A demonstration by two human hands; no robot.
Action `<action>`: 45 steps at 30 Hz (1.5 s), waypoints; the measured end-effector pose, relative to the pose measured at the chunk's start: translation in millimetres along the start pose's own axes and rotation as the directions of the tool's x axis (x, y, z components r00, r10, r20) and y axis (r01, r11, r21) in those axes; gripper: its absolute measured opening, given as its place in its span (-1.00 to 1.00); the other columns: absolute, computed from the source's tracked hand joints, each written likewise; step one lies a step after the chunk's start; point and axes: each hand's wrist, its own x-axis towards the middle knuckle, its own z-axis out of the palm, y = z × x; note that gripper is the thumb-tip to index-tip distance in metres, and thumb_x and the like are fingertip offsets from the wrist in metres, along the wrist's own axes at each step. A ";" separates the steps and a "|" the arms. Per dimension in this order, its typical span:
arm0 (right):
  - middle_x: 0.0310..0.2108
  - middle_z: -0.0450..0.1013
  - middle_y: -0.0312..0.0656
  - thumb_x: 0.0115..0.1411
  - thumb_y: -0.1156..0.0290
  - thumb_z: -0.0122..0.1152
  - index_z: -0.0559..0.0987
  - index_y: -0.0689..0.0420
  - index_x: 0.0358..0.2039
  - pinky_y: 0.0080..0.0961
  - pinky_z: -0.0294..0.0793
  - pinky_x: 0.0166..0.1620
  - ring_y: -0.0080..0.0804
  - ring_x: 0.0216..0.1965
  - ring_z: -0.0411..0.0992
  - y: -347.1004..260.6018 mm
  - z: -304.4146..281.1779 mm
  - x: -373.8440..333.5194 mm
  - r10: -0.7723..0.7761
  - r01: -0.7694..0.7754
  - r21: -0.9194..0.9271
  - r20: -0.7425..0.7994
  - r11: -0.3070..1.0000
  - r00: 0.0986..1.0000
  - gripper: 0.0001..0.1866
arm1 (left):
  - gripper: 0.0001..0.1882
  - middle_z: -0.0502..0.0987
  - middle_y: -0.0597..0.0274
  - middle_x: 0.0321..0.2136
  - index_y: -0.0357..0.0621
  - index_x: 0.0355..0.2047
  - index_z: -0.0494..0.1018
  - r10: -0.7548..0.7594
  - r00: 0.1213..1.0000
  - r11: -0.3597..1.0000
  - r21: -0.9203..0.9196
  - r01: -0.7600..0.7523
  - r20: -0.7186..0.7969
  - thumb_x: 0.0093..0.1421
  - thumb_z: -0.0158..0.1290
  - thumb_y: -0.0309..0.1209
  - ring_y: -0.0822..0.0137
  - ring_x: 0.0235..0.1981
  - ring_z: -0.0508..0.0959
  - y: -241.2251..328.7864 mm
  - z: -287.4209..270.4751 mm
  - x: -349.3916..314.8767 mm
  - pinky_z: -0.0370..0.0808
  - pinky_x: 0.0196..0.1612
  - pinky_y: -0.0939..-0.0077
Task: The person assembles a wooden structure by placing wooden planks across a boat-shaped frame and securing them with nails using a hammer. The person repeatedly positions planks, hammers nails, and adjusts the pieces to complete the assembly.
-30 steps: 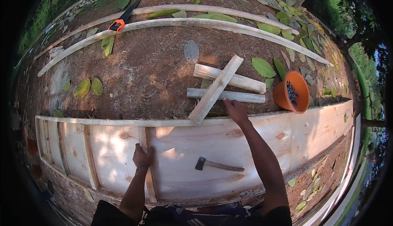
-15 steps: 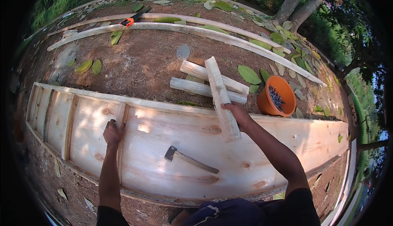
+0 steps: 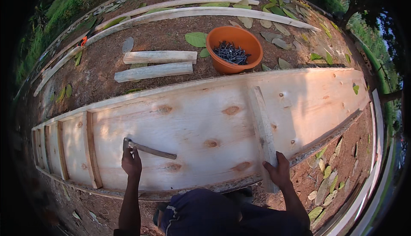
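Note:
My left hand [image 3: 131, 162] is closed round the head of a small hatchet [image 3: 153, 151], whose wooden handle points right across the plywood panel [image 3: 197, 120]. In my right hand [image 3: 279, 170] is a short, rough wooden batten [image 3: 264, 138], gripped near its lower end. The batten slants across the panel, its near end reaching past the panel's front edge. Wooden strips border the panel, and several crosspieces, one of them a brown slat [image 3: 90, 150], span its left part.
Beyond the panel's far edge lie two short wood pieces [image 3: 160, 57] and an orange bucket [image 3: 233, 68] of nails. Farther back, long wooden strips [image 3: 184, 13] cross the soil, with an orange-handled saw [image 3: 83, 41] at their left. Leaves litter the ground.
My view has swung right. My left hand has left the crosspiece and taken hold of the hatchet. My right hand has brought the batten down toward the panel's near edge.

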 end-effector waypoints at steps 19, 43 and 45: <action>-0.19 0.48 0.27 0.06 0.30 0.38 0.45 0.46 -0.01 0.00 0.48 -0.07 0.25 -0.14 0.48 53.0 10.0 82.2 -0.109 0.098 -0.126 -0.079 0.987 0.991 -0.41 | -0.82 0.57 0.07 -0.45 -0.13 -0.36 0.52 0.147 0.970 0.984 0.076 -0.164 0.196 0.27 0.18 -0.30 0.01 -0.48 0.59 22.7 -45.5 -138.3 0.51 -0.41 0.17; -0.17 0.43 0.16 0.08 0.18 0.35 0.44 0.31 -0.13 -0.02 0.49 -0.01 0.16 -0.09 0.47 52.7 37.1 84.6 -0.044 0.024 -0.181 -0.108 0.983 0.993 -0.49 | -0.64 0.58 -0.04 -0.52 -0.16 -0.38 0.53 0.138 0.882 0.988 0.003 -0.156 0.450 0.36 0.03 -0.11 -0.11 -0.45 0.59 25.0 -16.8 -141.2 0.46 -0.39 0.04; -0.17 0.44 0.16 0.09 0.18 0.35 0.44 0.31 -0.13 -0.03 0.48 -0.01 0.16 -0.09 0.47 51.6 36.7 82.5 -0.027 0.005 -0.197 -0.110 0.980 0.994 -0.50 | -0.64 0.58 -0.04 -0.52 -0.16 -0.38 0.53 0.131 0.875 0.991 -0.024 -0.135 0.466 0.36 0.03 -0.12 -0.11 -0.47 0.59 24.5 -12.9 -141.7 0.46 -0.41 0.04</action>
